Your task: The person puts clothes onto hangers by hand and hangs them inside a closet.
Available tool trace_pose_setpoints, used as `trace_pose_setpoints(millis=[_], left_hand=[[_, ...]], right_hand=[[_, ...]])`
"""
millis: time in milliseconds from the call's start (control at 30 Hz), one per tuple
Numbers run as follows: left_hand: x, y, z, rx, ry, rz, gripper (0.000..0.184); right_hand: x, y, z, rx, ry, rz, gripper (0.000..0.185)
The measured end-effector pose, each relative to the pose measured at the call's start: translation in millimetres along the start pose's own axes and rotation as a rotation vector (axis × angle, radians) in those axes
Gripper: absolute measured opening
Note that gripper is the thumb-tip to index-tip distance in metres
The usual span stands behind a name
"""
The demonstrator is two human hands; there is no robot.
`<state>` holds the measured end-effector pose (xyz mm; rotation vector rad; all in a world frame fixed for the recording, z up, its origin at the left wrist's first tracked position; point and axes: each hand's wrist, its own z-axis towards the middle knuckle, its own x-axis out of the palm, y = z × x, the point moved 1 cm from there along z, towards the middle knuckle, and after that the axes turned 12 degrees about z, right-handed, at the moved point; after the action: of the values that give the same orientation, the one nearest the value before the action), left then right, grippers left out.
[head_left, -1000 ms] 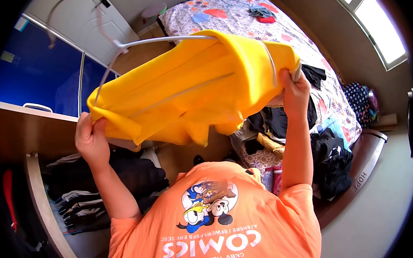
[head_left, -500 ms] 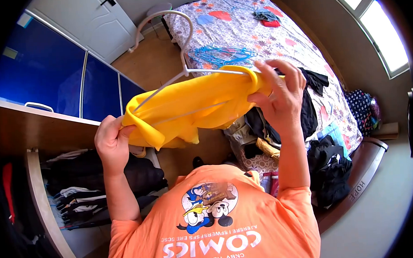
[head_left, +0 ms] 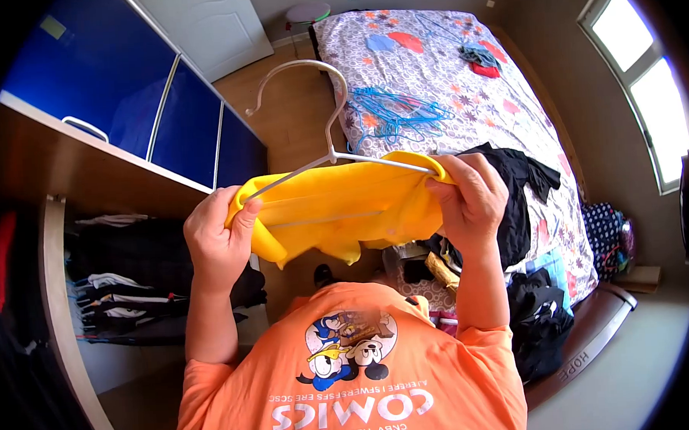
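Note:
A yellow garment [head_left: 336, 208] hangs on a white clothes hanger [head_left: 331, 131], held up in front of my chest. The hanger's hook points up and away from me, and its arms run inside the cloth. My left hand [head_left: 222, 228] is closed around the garment's shoulder at one end of the hanger, thumb on top. At the other end my right hand [head_left: 471, 198] grips the opposite shoulder, fingers wrapped behind and thumb in front. The cloth's lower edge droops loosely between my arms. What kind of top it is cannot be made out.
A bed with a flowered sheet [head_left: 429, 50] carries a heap of blue hangers [head_left: 401, 112] and black clothes [head_left: 505, 200]. To the left stands a wardrobe with blue doors [head_left: 91, 57], dark garments [head_left: 140, 278] in its open section. A stool [head_left: 307, 15] stands near the door.
My right hand has closed from loosely spread fingers onto the garment's shoulder. The hanger and garment are now more level and slightly lower. The camera view has shifted.

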<state>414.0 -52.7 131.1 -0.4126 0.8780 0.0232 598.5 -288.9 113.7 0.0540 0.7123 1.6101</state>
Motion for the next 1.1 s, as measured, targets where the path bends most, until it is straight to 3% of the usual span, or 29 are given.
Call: trace_pose_setpoints(millis=[167, 300, 367, 433, 600, 767, 867, 967, 1033, 1100], left_hand=[[0.4, 2.0, -18.7, -0.036, -0.066, 0.006, 0.017], [-5.8, -4.8, -28.3, -0.068, -0.103, 0.010, 0.015], [-8.5, -5.7, -33.7, -0.082, -0.102, 0.011, 0.014], [-9.6, -3.2, -40.3, -0.105, -0.140, 0.062, 0.012], [-8.8, -9.3, -57.9, -0.112, -0.176, 0.212, 0.012], [-18.8, -5.9, -72.4, -0.139, -0.287, 0.233, 0.013], [-25.3, -7.9, -80.5, -0.172, -0.293, 0.242, 0.013], [-33.1, -6.8, -88.3, -0.215, -0.321, 0.214, 0.013], [-41.1, -6.1, -92.6, -0.216, -0.352, 0.208, 0.013], [-49.0, -5.8, -96.9, -0.253, -0.328, 0.217, 0.014]], right_hand=[[13.5, 0.1, 2.9, 0.006, 0.098, 0.118, 0.026], [26.2, -4.4, -5.8, -0.061, -0.011, 0.066, 0.033], [24.5, 2.1, -0.4, -0.091, 0.033, 0.032, 0.033], [26.8, 7.2, 1.2, -0.072, 0.213, -0.145, 0.028], [41.5, 14.4, -3.9, 0.024, 0.208, 0.091, 0.028], [48.3, 27.8, -1.7, -0.024, 0.165, 0.239, 0.031], [41.5, 21.1, 7.8, -0.053, 0.279, 0.565, 0.025], [36.8, 13.3, 22.9, -0.238, 0.261, 0.049, 0.034], [42.7, -3.6, 16.2, -0.175, 0.451, 0.164, 0.032], [46.8, -1.7, 4.3, -0.045, 0.445, 0.279, 0.025]])
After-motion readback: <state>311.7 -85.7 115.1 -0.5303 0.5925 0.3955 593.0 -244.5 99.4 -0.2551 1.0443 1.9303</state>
